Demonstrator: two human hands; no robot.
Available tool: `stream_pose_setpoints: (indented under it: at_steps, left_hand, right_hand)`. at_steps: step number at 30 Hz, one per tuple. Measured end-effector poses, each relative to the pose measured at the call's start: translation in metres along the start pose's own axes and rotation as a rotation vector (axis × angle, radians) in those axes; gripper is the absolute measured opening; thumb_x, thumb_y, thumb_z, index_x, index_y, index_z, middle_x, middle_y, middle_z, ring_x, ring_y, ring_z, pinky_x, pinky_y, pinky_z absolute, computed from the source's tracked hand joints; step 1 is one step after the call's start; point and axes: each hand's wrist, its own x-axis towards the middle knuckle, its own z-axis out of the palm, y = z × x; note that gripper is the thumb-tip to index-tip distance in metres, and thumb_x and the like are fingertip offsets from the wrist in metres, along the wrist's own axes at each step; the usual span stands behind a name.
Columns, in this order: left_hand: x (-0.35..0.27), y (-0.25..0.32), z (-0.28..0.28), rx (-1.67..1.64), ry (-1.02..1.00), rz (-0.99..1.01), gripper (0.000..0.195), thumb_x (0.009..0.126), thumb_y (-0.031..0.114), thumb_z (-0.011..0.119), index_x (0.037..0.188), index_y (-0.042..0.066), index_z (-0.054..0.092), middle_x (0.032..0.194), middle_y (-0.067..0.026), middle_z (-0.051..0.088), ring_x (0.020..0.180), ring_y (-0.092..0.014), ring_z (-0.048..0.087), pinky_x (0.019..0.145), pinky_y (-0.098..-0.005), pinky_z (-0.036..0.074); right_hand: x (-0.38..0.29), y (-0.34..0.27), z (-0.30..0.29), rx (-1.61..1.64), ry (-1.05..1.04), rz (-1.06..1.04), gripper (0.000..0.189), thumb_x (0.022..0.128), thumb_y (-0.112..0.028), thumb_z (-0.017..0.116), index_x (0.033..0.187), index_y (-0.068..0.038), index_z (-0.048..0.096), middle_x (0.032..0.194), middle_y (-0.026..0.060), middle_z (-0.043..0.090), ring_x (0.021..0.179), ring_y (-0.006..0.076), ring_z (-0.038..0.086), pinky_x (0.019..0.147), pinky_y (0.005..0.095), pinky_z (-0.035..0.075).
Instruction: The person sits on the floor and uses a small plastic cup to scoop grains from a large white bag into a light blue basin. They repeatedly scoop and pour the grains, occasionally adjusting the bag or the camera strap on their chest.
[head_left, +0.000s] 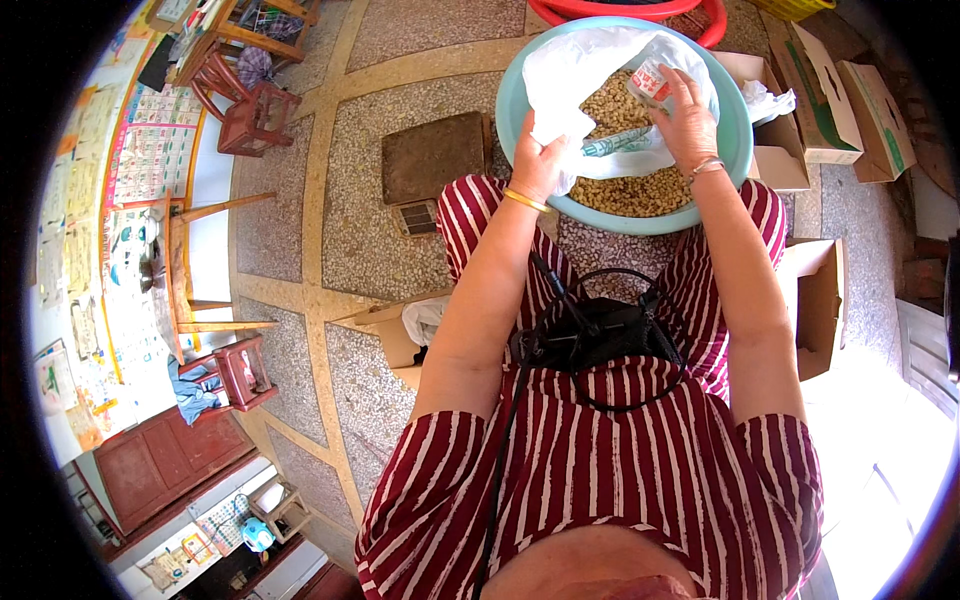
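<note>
A light-blue plastic basin (513, 112) stands in front of my knees, with small tan kernels or beans (632, 196) in it. Inside the basin a white plastic bag (574, 67) lies spread open, with more of the same pieces (616, 105) in it. My left hand (541, 161) grips the bag's left edge between thumb and fingers. On the right side, my right hand (684, 124) is at the bag's rim, its fingers on a part with red print (651, 82); its grip is partly hidden. Green printing (619, 142) shows on a fold of the bag between my hands.
A platform scale (433, 159) stands on the floor left of the basin. Cardboard boxes (821, 105) stand to the right, another open box (821, 307) beside my right knee, and one (397, 337) by my left thigh. Red tubing or rims (637, 9) lie beyond the basin. A black cable (517, 405) crosses my lap.
</note>
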Motion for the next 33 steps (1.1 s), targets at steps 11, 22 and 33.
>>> stream_pose_setpoints:
  at_steps: [11,22,33]
  left_hand:
    - [0.014,0.007,-0.008,-0.284,0.228,-0.057,0.016,0.089,0.005,0.049,0.103,-0.002,0.053,0.092,-0.0056,0.060,0.078,-0.013,0.058,0.070,-0.0276,0.050]
    - [0.019,0.011,-0.002,-0.507,0.198,0.070,0.027,0.087,0.004,0.053,0.113,-0.003,0.049,0.105,-0.0108,0.059,0.092,-0.019,0.060,0.081,-0.0306,0.050]
    - [0.021,0.013,-0.005,-0.485,0.164,-0.017,0.034,0.087,0.001,0.052,0.120,0.002,0.044,0.109,-0.0073,0.056,0.097,-0.015,0.057,0.084,-0.0292,0.048]
  right_hand:
    - [-0.022,-0.010,-0.023,0.989,-0.555,0.142,0.068,0.070,-0.034,0.077,0.127,-0.010,0.048,0.112,0.0109,0.057,0.096,0.0195,0.058,0.085,0.0337,0.049]
    - [-0.026,-0.032,0.008,0.174,-0.572,-0.356,0.059,0.072,-0.020,0.069,0.125,-0.010,0.045,0.116,0.0132,0.052,0.102,0.0311,0.054,0.088,0.0373,0.045]
    - [-0.003,-0.059,0.060,-0.312,-0.619,-0.504,0.022,0.077,-0.013,0.057,0.098,-0.005,0.057,0.098,0.0144,0.061,0.092,0.0297,0.060,0.075,0.0402,0.050]
